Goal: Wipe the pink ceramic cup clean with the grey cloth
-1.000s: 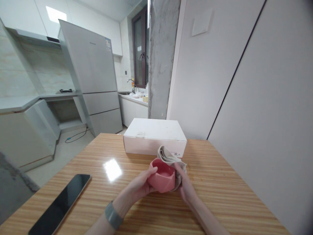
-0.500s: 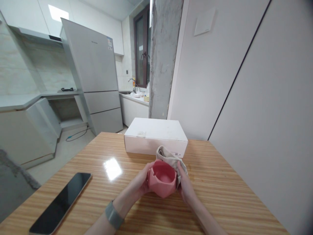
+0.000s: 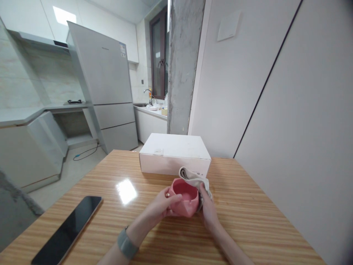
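Observation:
A pink faceted bowl (image 3: 189,207), its opening facing up and toward me, is held over the wooden table. My left hand (image 3: 162,203) grips it from the left, thumb over the near rim and fingers round the side and beneath. On the right, my right hand (image 3: 208,208) is closed on a folded beige cloth (image 3: 194,180), which lies against the bowl's right and far side. The right fingers are mostly hidden behind the cloth and bowl. The bowl's inside looks bare.
A white cardboard box (image 3: 175,147) stands just beyond my hands on the wooden table (image 3: 253,221). A black phone (image 3: 68,228) lies at the left. Behind are a grey fridge (image 3: 102,70), a concrete pillar (image 3: 183,66) and a white wall (image 3: 234,92) at the right.
My left thumb has come over the bowl's near rim, and the bowl has turned and tilted slightly. The cloth has shifted a little to the right, still in my right hand.

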Available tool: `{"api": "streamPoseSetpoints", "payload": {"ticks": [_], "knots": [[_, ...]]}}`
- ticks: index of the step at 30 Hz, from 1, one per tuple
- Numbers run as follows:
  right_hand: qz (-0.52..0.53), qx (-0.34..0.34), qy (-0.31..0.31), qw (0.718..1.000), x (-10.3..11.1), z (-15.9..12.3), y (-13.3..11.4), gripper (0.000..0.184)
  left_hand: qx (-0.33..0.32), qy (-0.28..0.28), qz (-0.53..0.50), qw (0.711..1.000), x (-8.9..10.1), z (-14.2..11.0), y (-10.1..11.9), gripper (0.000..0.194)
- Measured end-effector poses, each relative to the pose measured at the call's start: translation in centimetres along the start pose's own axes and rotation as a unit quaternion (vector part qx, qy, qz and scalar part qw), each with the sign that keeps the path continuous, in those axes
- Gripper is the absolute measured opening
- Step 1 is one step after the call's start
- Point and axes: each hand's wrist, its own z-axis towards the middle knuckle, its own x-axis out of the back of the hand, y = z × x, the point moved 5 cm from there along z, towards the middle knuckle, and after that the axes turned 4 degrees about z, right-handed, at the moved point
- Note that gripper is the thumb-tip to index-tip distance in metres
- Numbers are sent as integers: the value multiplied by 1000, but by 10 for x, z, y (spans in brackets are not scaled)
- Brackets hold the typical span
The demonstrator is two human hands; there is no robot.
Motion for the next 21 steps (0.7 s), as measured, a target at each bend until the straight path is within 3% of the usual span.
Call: {"api": "streamPoseSetpoints", "payload": {"ticks": [3,7,12,17,21], "knots": [[24,-28,-2,999,0,2,3,40,-50,-13,27,998,-5,0,3,74],[96,-70,-23,993,-11,-4,3,38,-144,26,92,985,-3,-1,16,92],[187,-132,4,973,-16,-4,-10,28,-184,70,145,970,3,-5,31,77],[202,-127,47,970,-8,-2,-24,27,-145,51,16,988,7,-2,24,64],[180,-126,-3,976,-17,-11,-24,36,-113,-11,-116,987,-1,2,11,66]]}}
